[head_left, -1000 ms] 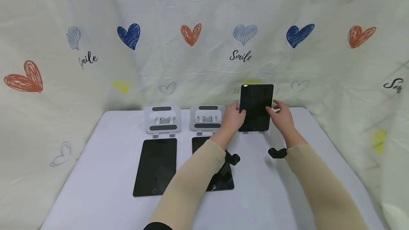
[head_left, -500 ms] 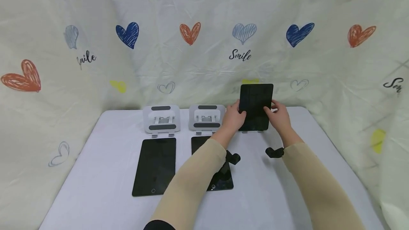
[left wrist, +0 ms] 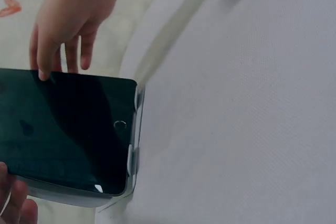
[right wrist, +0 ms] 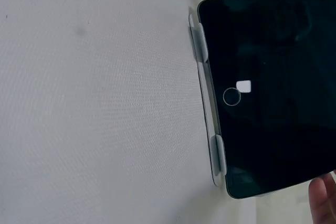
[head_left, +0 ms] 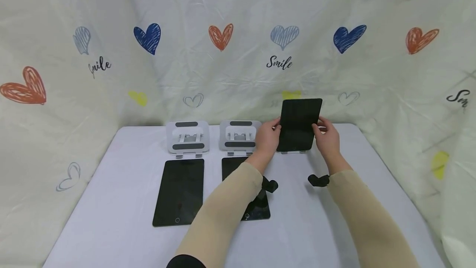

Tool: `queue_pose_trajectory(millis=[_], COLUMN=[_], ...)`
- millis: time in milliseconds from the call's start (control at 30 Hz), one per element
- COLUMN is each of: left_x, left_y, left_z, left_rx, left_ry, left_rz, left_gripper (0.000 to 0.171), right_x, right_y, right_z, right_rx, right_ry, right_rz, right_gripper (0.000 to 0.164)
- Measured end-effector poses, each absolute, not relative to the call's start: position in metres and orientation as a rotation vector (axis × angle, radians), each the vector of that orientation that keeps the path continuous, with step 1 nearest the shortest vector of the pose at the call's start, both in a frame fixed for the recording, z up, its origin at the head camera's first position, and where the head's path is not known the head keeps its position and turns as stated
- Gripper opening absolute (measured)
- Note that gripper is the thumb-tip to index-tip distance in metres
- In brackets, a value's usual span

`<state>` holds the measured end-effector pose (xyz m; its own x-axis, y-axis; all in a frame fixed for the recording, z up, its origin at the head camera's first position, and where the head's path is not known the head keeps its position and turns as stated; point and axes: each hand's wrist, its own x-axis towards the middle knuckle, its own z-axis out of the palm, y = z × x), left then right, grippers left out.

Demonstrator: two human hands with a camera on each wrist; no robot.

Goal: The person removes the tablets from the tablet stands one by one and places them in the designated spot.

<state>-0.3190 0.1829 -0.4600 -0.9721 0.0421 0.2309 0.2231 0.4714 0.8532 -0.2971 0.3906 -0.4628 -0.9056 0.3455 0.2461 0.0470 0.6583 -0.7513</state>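
Observation:
A black tablet [head_left: 299,121] leans upright at the right of the row, its lower edge resting in the clips of a light stand [right wrist: 218,156] mostly hidden behind it. My left hand [head_left: 267,137] holds the tablet's left edge, thumb at the rim. On the opposite edge, my right hand [head_left: 327,137] pinches it between the thumb in front and fingers behind. In the left wrist view the right hand [left wrist: 76,19] shows with its fingers partly behind the tablet. Only fingertips of the right hand [right wrist: 323,198] appear in the right wrist view.
Two more white-and-grey stands [head_left: 188,136] stand to the left along the table's [head_left: 122,185] back. Before them lie two flat black tablets [head_left: 179,191], the nearer one partly under my left sleeve [head_left: 223,206]. A heart-printed sheet [head_left: 245,77] hangs behind.
The held tablet has shifted and tilted slightly to the right at its top. My left thumb has slid from the screen's front toward its left edge. Both hands stay on it.

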Motion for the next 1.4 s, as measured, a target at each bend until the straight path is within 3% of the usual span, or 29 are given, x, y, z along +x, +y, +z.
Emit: queue_pose_trajectory(millis=[800,1400], left_x=[-0.311,-0.292], left_y=[0.174,0.165], left_z=[-0.456,-0.458], left_rx=[-0.201,-0.265], left_ry=[-2.37,-2.413], left_rz=[-1.684,-1.747], left_gripper=[0.03,0.031], right_x=[-0.287,-0.256], right_y=[0.386,0.389], right_z=[-0.443,-0.436], right_rx=[-0.337,-0.308], right_ry=[-2.375,-2.509], right_rz=[1.258,1.256], right_gripper=[0.049,0.05])
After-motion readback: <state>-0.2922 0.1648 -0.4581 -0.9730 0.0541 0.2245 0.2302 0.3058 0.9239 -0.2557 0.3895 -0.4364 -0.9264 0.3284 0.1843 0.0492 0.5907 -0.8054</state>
